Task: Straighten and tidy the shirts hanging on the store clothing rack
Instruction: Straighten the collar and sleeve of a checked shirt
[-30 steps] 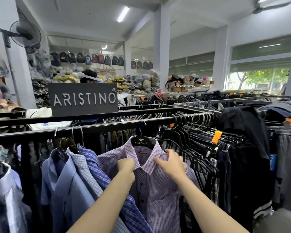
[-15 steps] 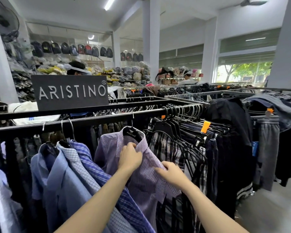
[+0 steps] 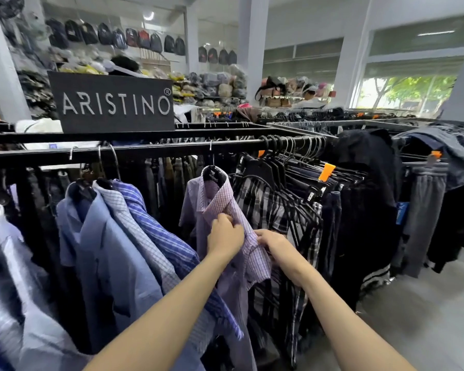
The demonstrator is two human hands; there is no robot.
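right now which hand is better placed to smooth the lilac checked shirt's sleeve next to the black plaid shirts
Probably the right hand: it already pinches the lilac checked shirt at its sleeve edge, beside the black plaid shirts. The left hand grips the front below the collar.

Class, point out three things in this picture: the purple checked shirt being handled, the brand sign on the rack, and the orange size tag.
purple checked shirt [image 3: 214, 194]: head view, on its collar.
ARISTINO brand sign [image 3: 113, 103]: head view, middle of the lettering.
orange size tag [image 3: 326, 171]: head view, centre of the tag.
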